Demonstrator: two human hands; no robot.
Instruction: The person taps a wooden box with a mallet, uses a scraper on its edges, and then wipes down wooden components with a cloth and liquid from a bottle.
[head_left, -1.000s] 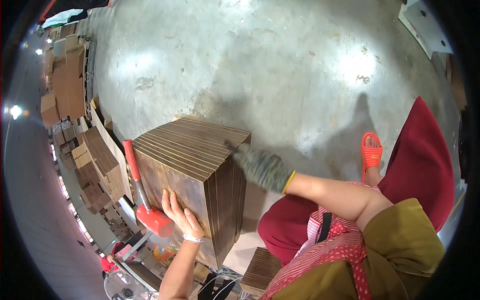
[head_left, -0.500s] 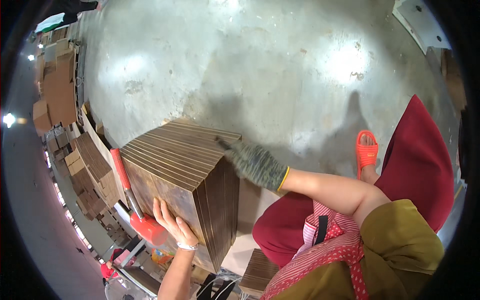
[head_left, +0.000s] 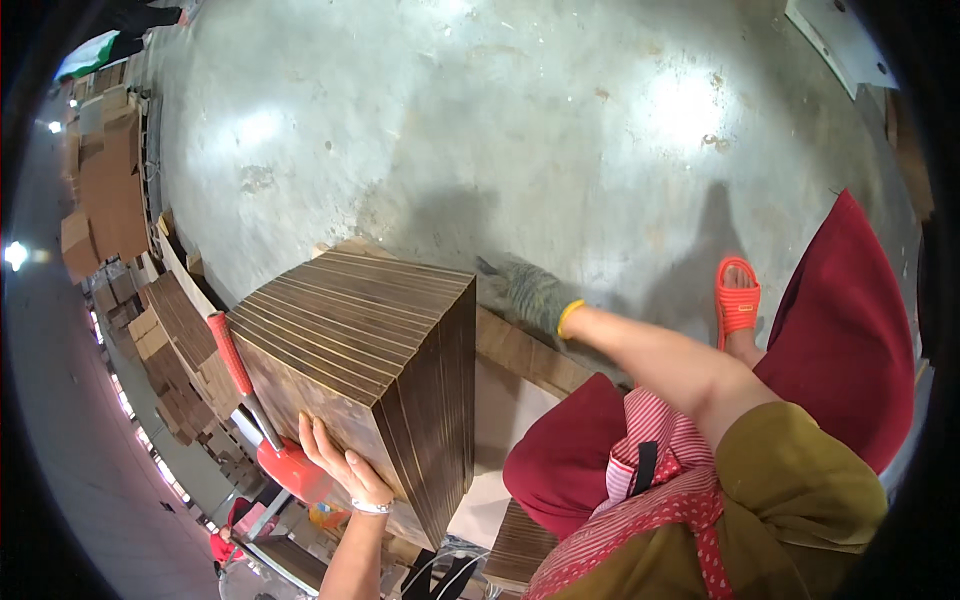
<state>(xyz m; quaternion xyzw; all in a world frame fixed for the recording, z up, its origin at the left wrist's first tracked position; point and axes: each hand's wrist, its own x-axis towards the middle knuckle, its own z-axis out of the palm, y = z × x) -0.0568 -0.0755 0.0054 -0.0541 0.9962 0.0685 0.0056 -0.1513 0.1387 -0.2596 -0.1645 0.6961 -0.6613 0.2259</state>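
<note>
A stack of dark brown boards (head_left: 352, 310) with pale seams between the layers stands in front of me at centre-left. My left hand (head_left: 345, 462), bare with a bracelet at the wrist, lies on the stack's left face with its fingers stretched out. A mallet (head_left: 295, 470) with a red head and red grip rests on that same face beside the fingers. Past the stack's right corner is my right hand (head_left: 530, 292), in a grey-green knit glove with a yellow cuff, apart from the boards. Motion smears its fingers; a dark tip shows at their end, which I cannot make out.
A pale wooden board (head_left: 530, 350) lies under and right of the stack. A smaller brown board pile (head_left: 520, 545) is by my knee. Cardboard stacks (head_left: 115, 185) line the left side. Grey concrete floor (head_left: 500, 130) spreads ahead; a white metal piece (head_left: 840, 40) stands far right.
My right hand has moved off the top of the stack, to the right past its corner. My left hand stays on the boards. The view has shifted slightly.
</note>
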